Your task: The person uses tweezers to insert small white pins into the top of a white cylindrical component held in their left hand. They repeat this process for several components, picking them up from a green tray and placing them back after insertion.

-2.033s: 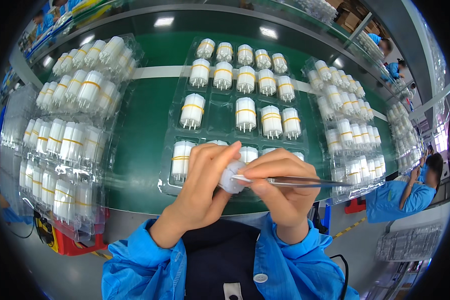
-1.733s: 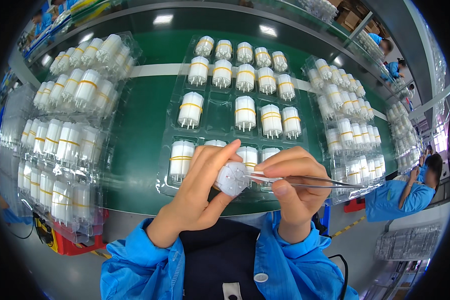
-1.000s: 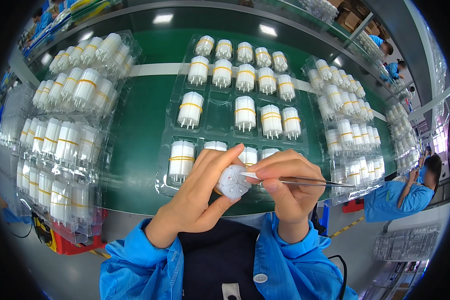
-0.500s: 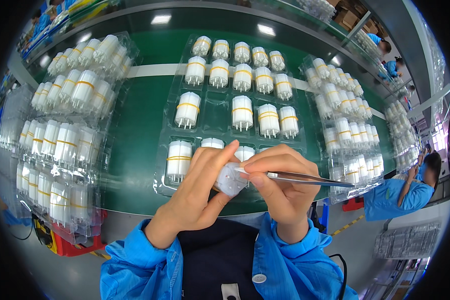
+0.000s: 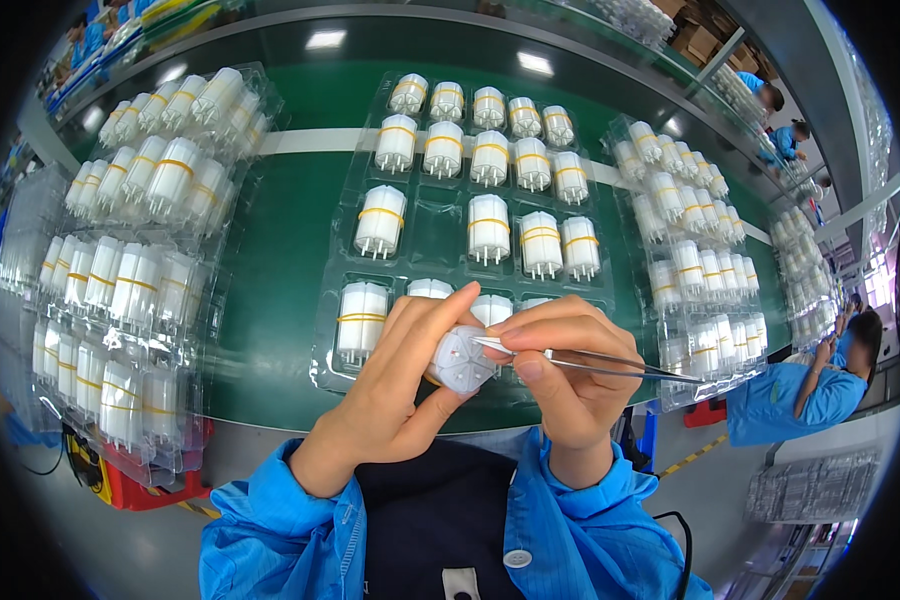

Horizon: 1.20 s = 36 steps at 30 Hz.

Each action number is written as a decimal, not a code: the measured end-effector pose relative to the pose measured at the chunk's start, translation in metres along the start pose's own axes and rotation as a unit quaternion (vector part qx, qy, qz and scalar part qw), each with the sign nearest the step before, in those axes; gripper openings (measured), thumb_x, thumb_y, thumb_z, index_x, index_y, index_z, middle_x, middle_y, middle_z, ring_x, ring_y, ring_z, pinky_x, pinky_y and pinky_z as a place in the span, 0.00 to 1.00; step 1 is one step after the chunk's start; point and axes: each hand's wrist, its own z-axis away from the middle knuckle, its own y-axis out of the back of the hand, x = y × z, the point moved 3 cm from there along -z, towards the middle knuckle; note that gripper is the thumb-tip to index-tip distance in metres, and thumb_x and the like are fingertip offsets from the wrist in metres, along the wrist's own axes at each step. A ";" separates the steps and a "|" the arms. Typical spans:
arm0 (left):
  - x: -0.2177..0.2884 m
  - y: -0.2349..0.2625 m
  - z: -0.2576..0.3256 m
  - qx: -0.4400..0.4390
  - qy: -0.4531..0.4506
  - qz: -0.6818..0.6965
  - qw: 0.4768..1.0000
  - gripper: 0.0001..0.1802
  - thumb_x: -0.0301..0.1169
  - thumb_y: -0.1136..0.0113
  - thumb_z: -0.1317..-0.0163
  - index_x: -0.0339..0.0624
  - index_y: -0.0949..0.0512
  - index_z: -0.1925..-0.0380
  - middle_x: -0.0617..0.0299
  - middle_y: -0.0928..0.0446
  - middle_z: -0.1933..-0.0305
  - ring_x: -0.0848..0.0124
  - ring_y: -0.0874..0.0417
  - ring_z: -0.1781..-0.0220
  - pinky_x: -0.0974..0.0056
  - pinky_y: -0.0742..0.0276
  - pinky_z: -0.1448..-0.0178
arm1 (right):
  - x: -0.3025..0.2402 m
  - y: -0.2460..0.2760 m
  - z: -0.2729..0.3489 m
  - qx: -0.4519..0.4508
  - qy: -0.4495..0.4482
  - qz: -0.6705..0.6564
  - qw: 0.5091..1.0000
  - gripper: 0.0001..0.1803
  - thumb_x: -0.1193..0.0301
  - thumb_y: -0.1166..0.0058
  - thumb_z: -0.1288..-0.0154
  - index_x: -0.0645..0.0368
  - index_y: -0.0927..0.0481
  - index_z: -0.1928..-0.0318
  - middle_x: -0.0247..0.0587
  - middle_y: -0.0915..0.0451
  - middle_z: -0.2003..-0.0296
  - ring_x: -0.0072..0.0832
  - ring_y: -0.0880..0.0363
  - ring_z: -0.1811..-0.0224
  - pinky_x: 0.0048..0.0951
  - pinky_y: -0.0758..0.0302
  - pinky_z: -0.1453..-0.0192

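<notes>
Held up in front of my chest is a white cylindrical part, its round end face, divided into wedges, turned toward me. My left hand wraps its fingers and thumb around the side of it. Between the thumb and fingers of my right hand is a pair of metal tweezers. The white tips of the tweezers meet the face near its right edge; whether they grip anything there is too small to tell. Just beyond my hands lies a clear plastic tray of similar white cylinders, each banded with a yellow strip.
Stacked clear trays of banded cylinders stand at the left and right of the green work surface. A person in blue sits at the right. A red bin is below the left stack.
The tweezers have tilted slightly, and their two arms now show apart. The cylinder's end face has turned a little more toward me. My left hand keeps its hold.
</notes>
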 end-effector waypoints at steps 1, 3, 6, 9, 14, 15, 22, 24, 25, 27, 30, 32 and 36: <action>0.000 0.000 0.000 -0.001 -0.001 -0.002 1.000 0.40 0.21 0.39 0.47 0.26 0.41 0.32 0.46 0.27 0.48 0.52 0.28 0.50 0.54 0.33 0.42 | 0.000 0.000 0.000 -0.001 0.000 0.002 1.000 0.09 0.84 0.37 0.45 0.68 0.15 0.61 0.51 0.15 0.65 0.34 0.15 0.63 0.28 0.21 0.59; 0.000 0.000 0.000 -0.004 -0.004 -0.006 1.000 0.41 0.22 0.39 0.47 0.26 0.41 0.32 0.46 0.27 0.48 0.52 0.28 0.50 0.54 0.33 0.42 | 0.000 0.000 0.000 -0.003 -0.001 0.006 1.000 0.09 0.84 0.37 0.45 0.68 0.15 0.61 0.51 0.15 0.65 0.34 0.15 0.64 0.28 0.21 0.60; 0.000 0.001 0.000 -0.009 -0.023 -0.017 1.000 0.41 0.22 0.38 0.47 0.26 0.41 0.32 0.46 0.27 0.48 0.52 0.28 0.50 0.54 0.33 0.42 | -0.001 -0.001 -0.001 -0.007 0.005 0.012 1.000 0.09 0.84 0.37 0.45 0.67 0.15 0.61 0.50 0.15 0.66 0.33 0.15 0.65 0.27 0.20 0.62; 0.000 0.000 0.001 -0.006 -0.023 -0.018 1.000 0.42 0.20 0.37 0.49 0.26 0.40 0.32 0.46 0.27 0.48 0.51 0.28 0.50 0.54 0.32 0.43 | -0.004 -0.001 -0.003 -0.016 0.025 0.042 0.999 0.08 0.83 0.36 0.45 0.67 0.15 0.62 0.49 0.15 0.67 0.32 0.15 0.66 0.26 0.21 0.64; -0.003 -0.002 0.000 0.000 -0.029 -0.044 0.999 0.44 0.18 0.35 0.53 0.28 0.39 0.32 0.46 0.27 0.48 0.51 0.28 0.50 0.54 0.31 0.43 | -0.016 -0.005 -0.010 -0.047 0.028 0.116 0.992 0.08 0.83 0.37 0.46 0.66 0.15 0.64 0.48 0.16 0.69 0.30 0.15 0.67 0.26 0.20 0.64; -0.002 -0.002 0.000 0.002 -0.031 -0.049 0.998 0.44 0.17 0.35 0.54 0.29 0.38 0.32 0.46 0.27 0.48 0.50 0.28 0.50 0.54 0.31 0.44 | -0.018 -0.005 -0.011 -0.053 0.028 0.127 0.990 0.07 0.83 0.37 0.46 0.66 0.15 0.64 0.47 0.16 0.69 0.29 0.15 0.68 0.26 0.20 0.64; -0.005 -0.003 0.006 0.091 -0.010 -0.036 0.995 0.31 0.21 0.30 0.52 0.38 0.31 0.46 0.48 0.25 0.46 0.53 0.26 0.49 0.56 0.30 0.45 | -0.015 -0.001 0.009 0.042 -0.039 -0.133 0.990 0.10 0.79 0.35 0.45 0.67 0.15 0.60 0.49 0.16 0.65 0.32 0.17 0.65 0.28 0.22 0.61; -0.005 -0.005 0.003 0.116 -0.041 -0.035 0.992 0.28 0.22 0.29 0.51 0.40 0.31 0.50 0.48 0.24 0.46 0.53 0.25 0.49 0.56 0.29 0.45 | -0.018 -0.012 0.011 -0.016 -0.034 -0.087 0.995 0.11 0.78 0.35 0.45 0.67 0.15 0.60 0.49 0.15 0.63 0.33 0.17 0.63 0.29 0.22 0.59; -0.006 -0.007 0.003 0.126 -0.052 -0.007 0.991 0.27 0.22 0.29 0.50 0.40 0.33 0.52 0.47 0.24 0.45 0.52 0.25 0.47 0.54 0.29 0.44 | -0.022 -0.017 0.008 -0.042 -0.032 -0.047 0.997 0.10 0.79 0.36 0.44 0.66 0.15 0.60 0.49 0.15 0.63 0.34 0.17 0.62 0.30 0.22 0.56; -0.007 -0.011 0.009 0.134 -0.015 0.075 0.988 0.28 0.22 0.29 0.49 0.39 0.33 0.50 0.46 0.24 0.46 0.52 0.25 0.46 0.54 0.29 0.43 | -0.013 -0.016 0.009 0.013 -0.031 -0.037 0.999 0.10 0.80 0.36 0.44 0.66 0.15 0.60 0.49 0.15 0.63 0.33 0.17 0.62 0.29 0.22 0.56; -0.005 -0.006 0.006 0.087 -0.015 0.040 0.995 0.33 0.21 0.32 0.50 0.33 0.32 0.42 0.46 0.27 0.45 0.53 0.27 0.45 0.55 0.29 0.45 | 0.005 -0.007 0.009 0.067 -0.025 -0.049 0.996 0.09 0.79 0.38 0.40 0.66 0.16 0.59 0.50 0.16 0.63 0.32 0.18 0.62 0.28 0.23 0.57; 0.008 0.000 0.001 0.032 0.003 -0.041 0.999 0.37 0.19 0.32 0.52 0.32 0.32 0.39 0.46 0.29 0.45 0.54 0.27 0.46 0.55 0.29 0.46 | 0.010 -0.004 0.010 0.089 -0.046 -0.110 0.989 0.08 0.79 0.39 0.39 0.66 0.16 0.58 0.50 0.16 0.62 0.33 0.18 0.61 0.28 0.23 0.57; 0.004 0.001 0.004 0.046 0.004 -0.086 0.995 0.37 0.18 0.33 0.53 0.34 0.31 0.39 0.47 0.30 0.43 0.52 0.28 0.45 0.53 0.31 0.42 | 0.000 -0.008 0.013 0.090 -0.015 -0.094 0.991 0.09 0.76 0.38 0.38 0.67 0.17 0.58 0.51 0.16 0.62 0.33 0.18 0.60 0.30 0.23 0.55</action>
